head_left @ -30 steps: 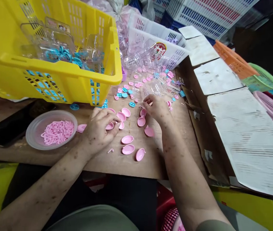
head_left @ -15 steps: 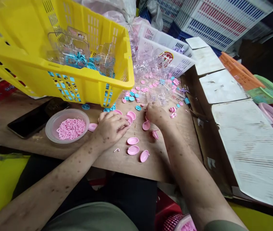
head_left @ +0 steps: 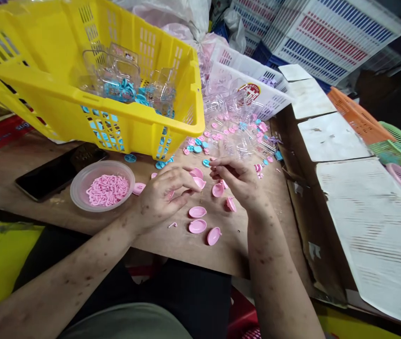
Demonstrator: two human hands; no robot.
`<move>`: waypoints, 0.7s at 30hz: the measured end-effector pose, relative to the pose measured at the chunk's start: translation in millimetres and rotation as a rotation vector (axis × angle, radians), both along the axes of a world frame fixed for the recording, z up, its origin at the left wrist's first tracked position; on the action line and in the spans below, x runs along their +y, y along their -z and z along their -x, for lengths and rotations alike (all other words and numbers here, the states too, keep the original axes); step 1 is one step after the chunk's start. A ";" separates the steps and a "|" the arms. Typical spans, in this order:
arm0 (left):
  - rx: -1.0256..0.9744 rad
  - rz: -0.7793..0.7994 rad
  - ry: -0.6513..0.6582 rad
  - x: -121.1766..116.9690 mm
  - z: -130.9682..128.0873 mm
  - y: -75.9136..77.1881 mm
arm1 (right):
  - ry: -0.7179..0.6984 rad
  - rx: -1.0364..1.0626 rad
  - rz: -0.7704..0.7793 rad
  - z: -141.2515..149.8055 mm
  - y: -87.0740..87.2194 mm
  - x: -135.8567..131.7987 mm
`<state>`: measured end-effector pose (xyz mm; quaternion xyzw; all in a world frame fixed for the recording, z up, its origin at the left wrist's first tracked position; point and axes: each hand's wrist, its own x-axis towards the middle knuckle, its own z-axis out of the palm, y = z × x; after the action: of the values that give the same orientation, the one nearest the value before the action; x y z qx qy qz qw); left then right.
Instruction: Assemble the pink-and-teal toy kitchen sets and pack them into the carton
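Note:
My left hand (head_left: 167,192) hovers low over the board with fingers curled. Its thumb and fingertips close on the edge of a small pink oval shell (head_left: 199,183), beside another pink shell (head_left: 196,173). My right hand (head_left: 237,181) is raised just to the right, thumb and fingers pinched together; whatever sits between them is too small to make out. Beneath it lie a round pink shell (head_left: 217,190) and a tilted pink piece (head_left: 231,204). Closer to me rest open pink oval shells (head_left: 198,226) and a tiny pink hooked piece (head_left: 172,225).
A clear tub (head_left: 75,188) of pink hooked pieces stands at left, beside a black phone (head_left: 45,179). The yellow crate (head_left: 133,120) looms behind. Clear plastic cases (head_left: 246,143) and pink and blue bits cover the back. A cardboard edge (head_left: 299,221) bounds the right.
My right hand has lifted off the board and turned, uncovering pink pieces below. My left hand has risen slightly, and the shell at its fingertips has shifted right. The view has tilted a little.

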<state>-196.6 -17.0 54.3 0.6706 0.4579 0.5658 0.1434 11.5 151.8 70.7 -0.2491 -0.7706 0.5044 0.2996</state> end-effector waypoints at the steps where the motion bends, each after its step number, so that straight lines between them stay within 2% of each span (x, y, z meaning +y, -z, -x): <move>1: 0.028 -0.004 0.003 0.3 0.8 -0.1 | -0.019 0.032 0.061 4.1 1.6 -5.6; 4: 0.072 -0.006 0.021 1.9 0.4 3.2 | -0.064 0.072 0.204 11.7 2.2 -16.6; 6: 0.079 -0.026 0.025 3.6 -1.3 6.9 | -0.072 0.076 0.235 11.2 0.5 -19.5; 10: 0.103 -0.073 -0.047 6.0 -2.8 11.2 | -0.064 0.077 0.234 5.7 -2.4 -19.8; 16: 0.144 -0.104 -0.030 5.4 -0.9 7.4 | -0.013 0.057 0.205 5.5 -4.0 -22.4; 21: 0.197 -0.127 -0.042 4.8 -0.5 10.8 | 0.016 0.101 0.182 10.4 -4.4 -28.6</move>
<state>-196.1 -12.2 43.5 0.7209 0.4469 0.5280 0.0429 1.1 123.2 75.1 -0.2557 -0.7035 0.5818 0.3182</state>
